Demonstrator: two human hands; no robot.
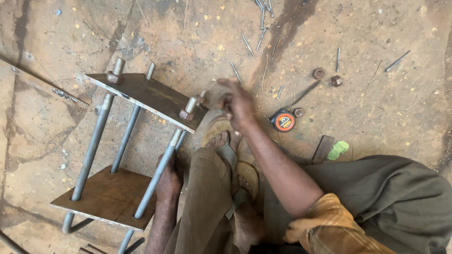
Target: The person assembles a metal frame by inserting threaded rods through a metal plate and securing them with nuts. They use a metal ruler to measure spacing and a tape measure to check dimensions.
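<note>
A frame of two rusty steel plates on four grey threaded rods lies tilted on the ground. The upper plate (150,96) carries nuts (186,115) on the rod ends; the lower plate (106,193) sits near the bent rod feet. My left hand (169,181) grips the nearest rod (157,176) between the plates. My right hand (237,104) reaches to the upper plate's right corner, its blurred fingers pinched around the tip of the fourth rod (203,97). My sandalled foot (221,138) rests just below that corner.
An orange and black tape measure (284,121) lies right of my right hand. Loose nuts (318,73) and several thin welding rods (247,45) are scattered on the dirt floor behind. A flat metal piece (323,148) and green scrap (338,149) lie by my knee.
</note>
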